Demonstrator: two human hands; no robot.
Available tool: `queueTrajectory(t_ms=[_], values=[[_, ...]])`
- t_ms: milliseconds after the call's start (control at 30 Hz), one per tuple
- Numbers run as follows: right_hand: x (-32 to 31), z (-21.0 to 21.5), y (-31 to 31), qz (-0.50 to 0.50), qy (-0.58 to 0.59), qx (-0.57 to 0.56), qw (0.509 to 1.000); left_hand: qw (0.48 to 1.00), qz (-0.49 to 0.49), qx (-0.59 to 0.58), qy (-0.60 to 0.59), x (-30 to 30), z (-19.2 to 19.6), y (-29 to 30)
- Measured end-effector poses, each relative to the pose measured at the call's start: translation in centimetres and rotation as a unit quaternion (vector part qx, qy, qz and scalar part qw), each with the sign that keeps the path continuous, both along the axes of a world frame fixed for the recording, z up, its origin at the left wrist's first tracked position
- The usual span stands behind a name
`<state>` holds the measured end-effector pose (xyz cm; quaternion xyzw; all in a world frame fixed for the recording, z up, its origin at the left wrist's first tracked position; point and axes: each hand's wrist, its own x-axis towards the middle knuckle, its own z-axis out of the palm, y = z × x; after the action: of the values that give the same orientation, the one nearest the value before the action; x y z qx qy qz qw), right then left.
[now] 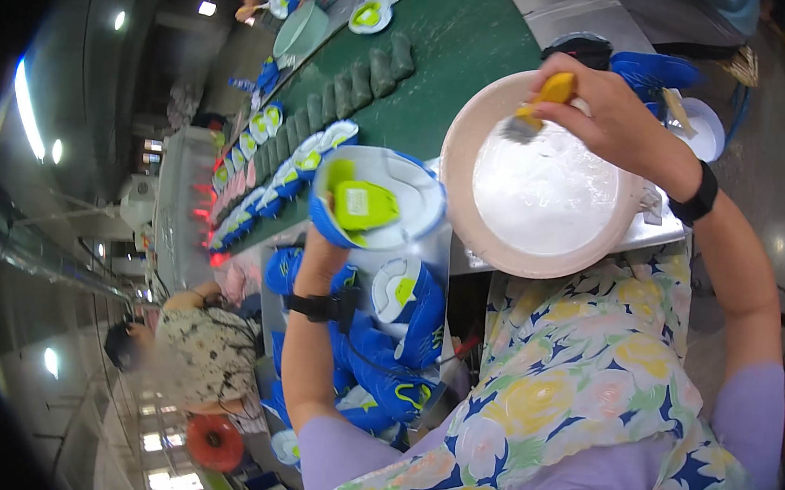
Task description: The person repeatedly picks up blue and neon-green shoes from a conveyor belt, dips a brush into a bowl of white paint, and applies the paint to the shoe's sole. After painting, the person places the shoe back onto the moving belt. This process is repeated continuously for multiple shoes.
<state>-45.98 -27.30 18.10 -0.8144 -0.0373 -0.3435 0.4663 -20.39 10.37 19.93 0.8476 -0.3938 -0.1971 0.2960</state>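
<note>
My right hand [596,109] grips the yellow handle of a brush [554,91]. The brush's bristles hang over a wide pale pink basin [464,158] of white liquid [551,198]. To the left of the basin, my left hand [323,244] holds up a blue shoe upper [415,196], its white underside and a lime-green part facing me. Most of that hand's fingers are hidden behind the shoe upper. Below my left forearm, several more blue shoe uppers [423,327] lie heaped in a container.
A green conveyor belt [461,50] carries rows of shoe uppers [312,149] and dark grey lumps [355,83]. At the far side a co-worker's hands are near a pale green basin [301,32]. Another person [206,350] sits at the left. A white bowl [701,132] stands right of my basin.
</note>
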Motion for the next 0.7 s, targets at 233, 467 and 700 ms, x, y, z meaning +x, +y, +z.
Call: queueTrajectory(t_ms=[233, 467, 700], values=[[1.2, 2.4, 0.0, -0.013, -0.011, -0.003, 1.000, 0.882, 0.088, -0.238, 0.398, -4.6, -1.8, -10.0], [-0.3, 1.1, -0.2, -0.135, 0.046, 0.123, 0.982, 0.955, 0.040, -0.294, 0.000, -5.5, -4.7, -11.0], [0.5, -0.8, 3.3, -0.130, 0.086, 0.273, 0.949, 0.892, 0.051, -0.442, -0.083, -4.6, -8.2, -10.9]])
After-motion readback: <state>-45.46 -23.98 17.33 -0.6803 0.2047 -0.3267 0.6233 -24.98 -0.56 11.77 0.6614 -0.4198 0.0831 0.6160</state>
